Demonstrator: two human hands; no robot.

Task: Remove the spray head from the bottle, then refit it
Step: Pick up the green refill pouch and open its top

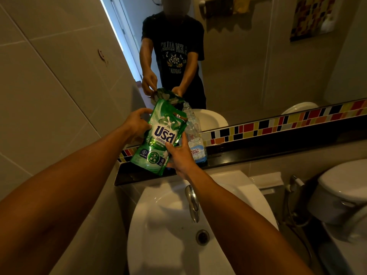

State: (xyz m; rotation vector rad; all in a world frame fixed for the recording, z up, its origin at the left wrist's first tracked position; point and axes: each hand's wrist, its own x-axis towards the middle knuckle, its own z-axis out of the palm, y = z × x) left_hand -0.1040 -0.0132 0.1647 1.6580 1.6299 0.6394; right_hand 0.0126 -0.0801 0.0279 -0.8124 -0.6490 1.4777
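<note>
A green detergent refill pouch stands tilted on the black ledge above the sink. My left hand grips its upper left edge. My right hand holds its lower right side. Behind the pouch stands a clear plastic water bottle with a blue label; its neck is partly hidden by the pouch top. No spray head shows in this view.
A white sink with a chrome tap lies below the ledge. A mirror with a coloured tile strip rises behind. A toilet and hose sprayer are at the right. A tiled wall closes the left.
</note>
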